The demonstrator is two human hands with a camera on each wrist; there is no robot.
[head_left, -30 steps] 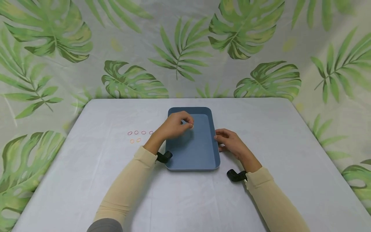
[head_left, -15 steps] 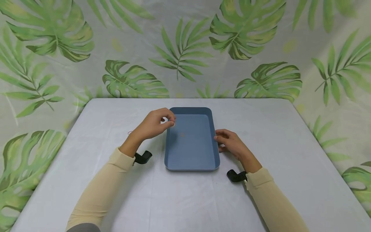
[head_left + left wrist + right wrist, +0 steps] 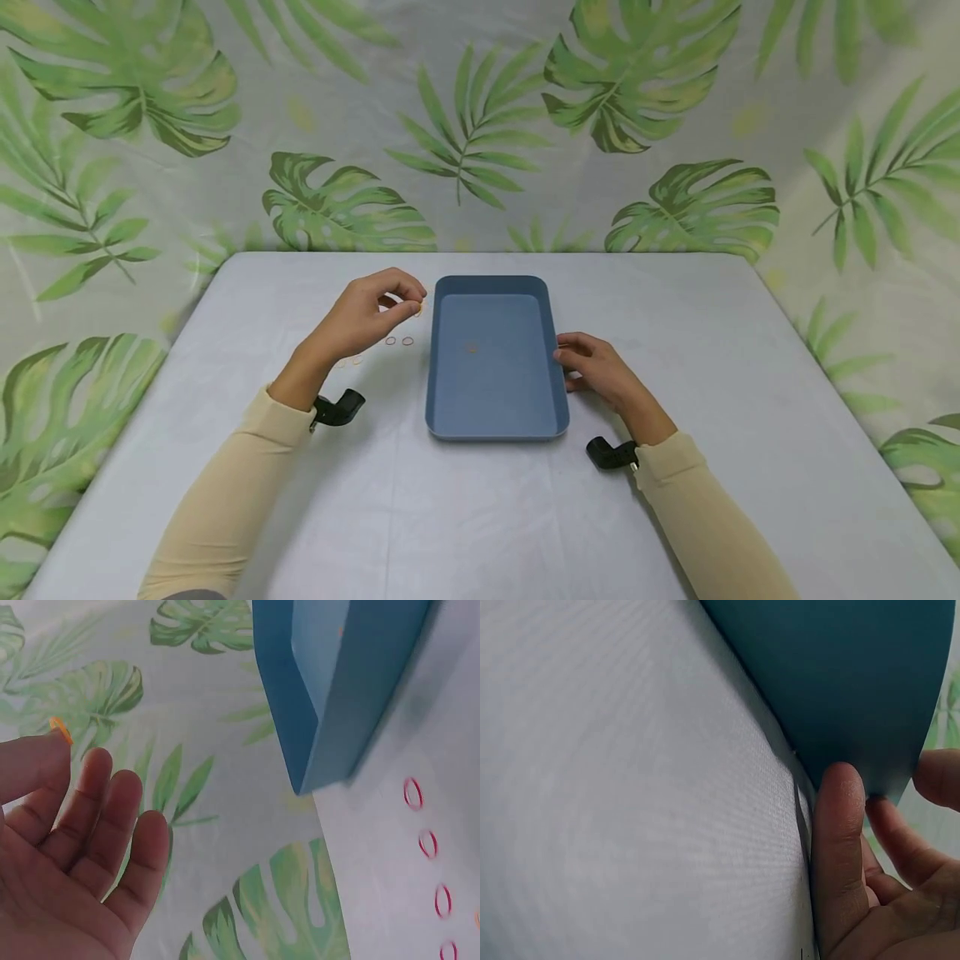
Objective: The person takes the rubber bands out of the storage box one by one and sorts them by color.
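My left hand [image 3: 375, 312] is raised to the left of the blue tray [image 3: 495, 429], pinching a small orange rubber band [image 3: 61, 730] at the fingertips. Another thin orange band [image 3: 472, 348] lies on the tray floor. On the white table, several red bands [image 3: 428, 844] form a row left of the tray, with pale orange bands [image 3: 357, 360] nearer the wrist; the left hand and forearm hide part of the group. My right hand [image 3: 596, 367] rests at the tray's right side, its fingertips [image 3: 844, 780] against the outer wall.
A white cloth covers the table [image 3: 480, 517], whose back edge meets a leaf-patterned curtain [image 3: 480, 167]. A black wrist camera [image 3: 339, 408] is worn on the left wrist, and another black camera [image 3: 611, 454] sits on the right one.
My left hand has moved left from above the tray to beside its far-left corner. The orange band on the tray floor has come into view. The right hand and tray have stayed put.
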